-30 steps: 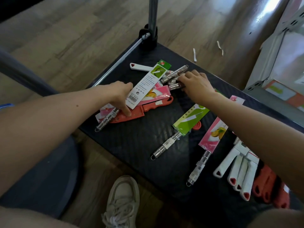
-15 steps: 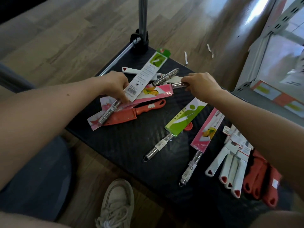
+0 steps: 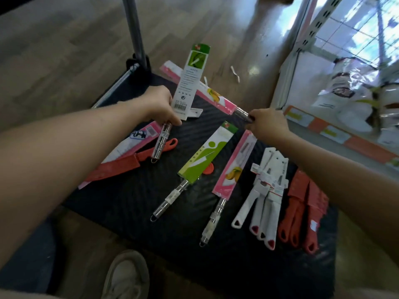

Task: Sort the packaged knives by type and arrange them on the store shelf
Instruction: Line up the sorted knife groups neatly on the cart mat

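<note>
Packaged knives lie on a black cart deck (image 3: 121, 190). My left hand (image 3: 158, 105) grips a green-sleeved knife (image 3: 190, 80) near its steel handle and holds it lifted, back label facing me. My right hand (image 3: 266, 125) pinches the steel handle end of a pink-sleeved knife (image 3: 207, 91), raised above the deck. Flat on the deck lie another green-sleeved knife (image 3: 203, 156), another pink-sleeved knife (image 3: 234, 169), a row of white-handled knives (image 3: 265, 190) and a row of red knives (image 3: 302, 206). One red knife (image 3: 121, 167) and a pink package (image 3: 138, 139) lie by my left forearm.
The cart's metal post (image 3: 135, 31) rises at the far corner. A store shelf base (image 3: 323, 126) with orange and white price strips runs along the right. Bagged goods (image 3: 349, 91) sit on it. My shoe (image 3: 127, 275) stands on the wooden floor below the cart.
Both hands have lifted their knives off the pile: the left raised the green-sleeved knife upright, the right pulled the pink-sleeved knife out by its handle. The view has tilted towards the shelf.
</note>
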